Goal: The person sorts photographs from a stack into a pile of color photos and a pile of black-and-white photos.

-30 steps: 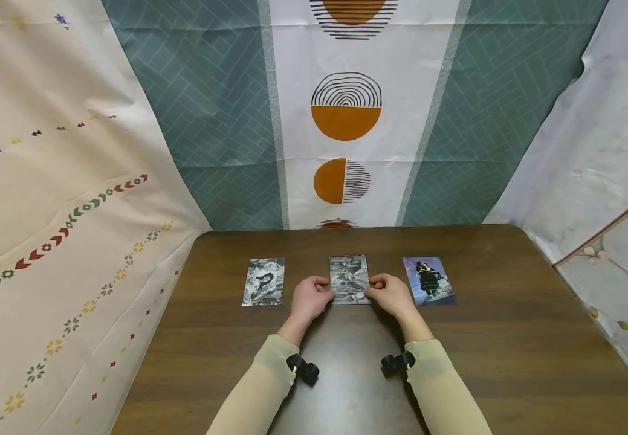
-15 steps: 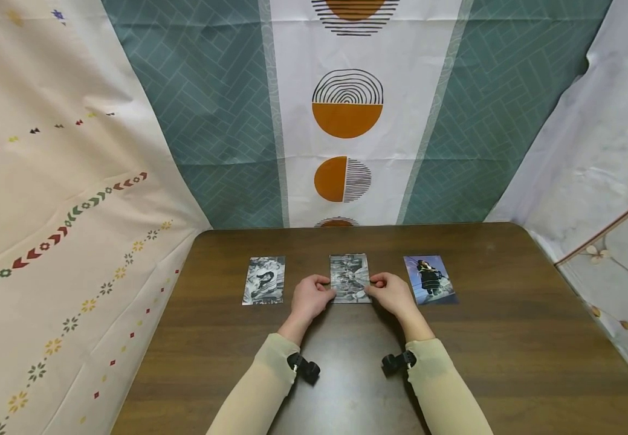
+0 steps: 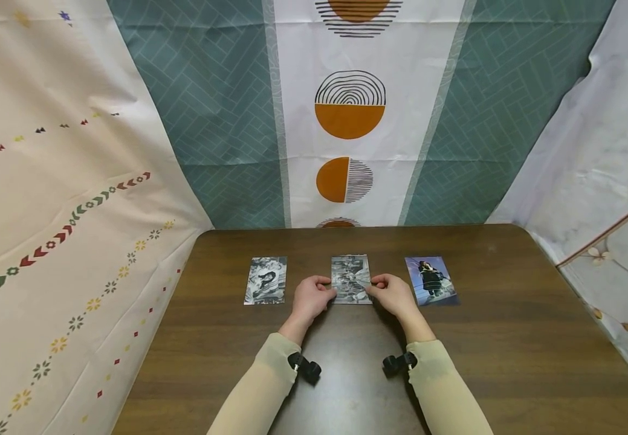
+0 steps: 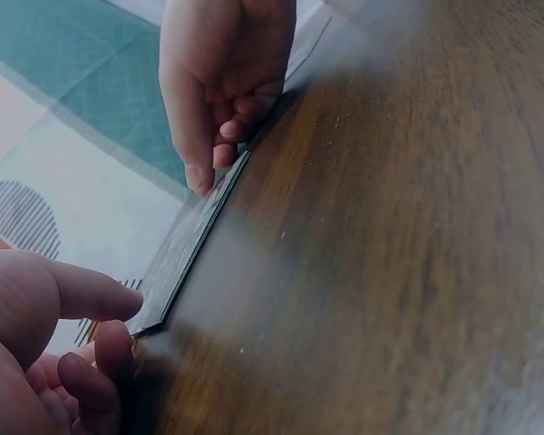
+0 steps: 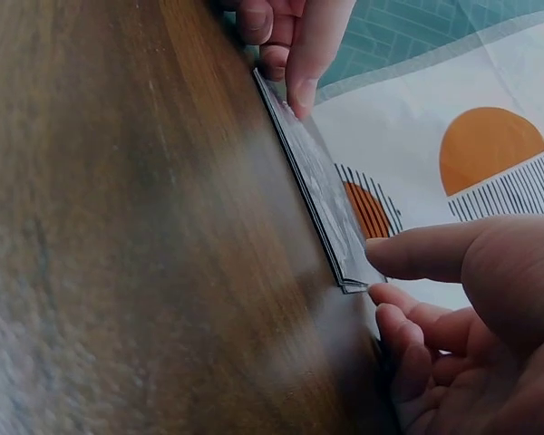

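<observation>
A thin stack of photos [image 3: 350, 278], a black-and-white picture on top, lies on the table between the two hands. My left hand [image 3: 312, 299] pinches its left edge near the front corner, thumb over the top and fingers at the side. On the opposite edge, my right hand [image 3: 392, 294] pinches the stack in the same manner. The right wrist view shows several layers along the front edge of the photos [image 5: 313, 195], slightly uneven at the near corner. The left wrist view shows the same front edge low against the wood, with the thumb [image 4: 113, 294] at one end.
Another black-and-white photo [image 3: 266, 281] lies to the left of the hands. To the right is a bluish colour photo [image 3: 431, 280] with a dark-clothed figure. The brown wooden table [image 3: 509, 362] ends at a patterned curtain [image 3: 226, 121] behind.
</observation>
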A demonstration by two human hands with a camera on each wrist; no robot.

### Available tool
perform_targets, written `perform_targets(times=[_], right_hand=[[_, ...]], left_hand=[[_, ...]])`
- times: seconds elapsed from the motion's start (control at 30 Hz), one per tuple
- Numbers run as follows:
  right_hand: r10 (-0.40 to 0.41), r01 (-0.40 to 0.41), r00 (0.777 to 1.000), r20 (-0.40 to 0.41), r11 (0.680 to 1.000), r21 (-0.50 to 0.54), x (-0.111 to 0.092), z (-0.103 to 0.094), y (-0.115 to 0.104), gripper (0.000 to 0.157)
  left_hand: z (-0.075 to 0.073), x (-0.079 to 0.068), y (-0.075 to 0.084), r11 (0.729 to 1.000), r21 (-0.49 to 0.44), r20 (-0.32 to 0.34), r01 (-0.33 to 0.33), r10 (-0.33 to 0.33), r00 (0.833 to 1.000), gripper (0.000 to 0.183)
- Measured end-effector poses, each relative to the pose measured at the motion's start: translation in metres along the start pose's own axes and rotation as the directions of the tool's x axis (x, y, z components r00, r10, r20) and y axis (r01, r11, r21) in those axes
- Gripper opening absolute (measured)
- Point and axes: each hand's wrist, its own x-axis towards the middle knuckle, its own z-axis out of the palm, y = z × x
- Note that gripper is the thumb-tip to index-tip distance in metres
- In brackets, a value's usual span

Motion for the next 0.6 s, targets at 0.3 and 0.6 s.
perform_targets(times=[0.3,0.6], right_hand=[[0.013,-0.013,1.0,0.013,1.0,0.007,0.0008,-0.0001,0.0008,0.037],[0.033,-0.033,0.999,0.016,0.998,0.053,0.0005,-0.0015,-0.0006,0.038]], left_hand=[[0.0002,-0.0013,-0.0017,0.999,-0.039,-0.001,-0.013,0.013,1.0,0.03],[-0.0005,-0.001,-0.0027,0.994,-0.108,0.013,-0.007,0.008,1.0,0.03]])
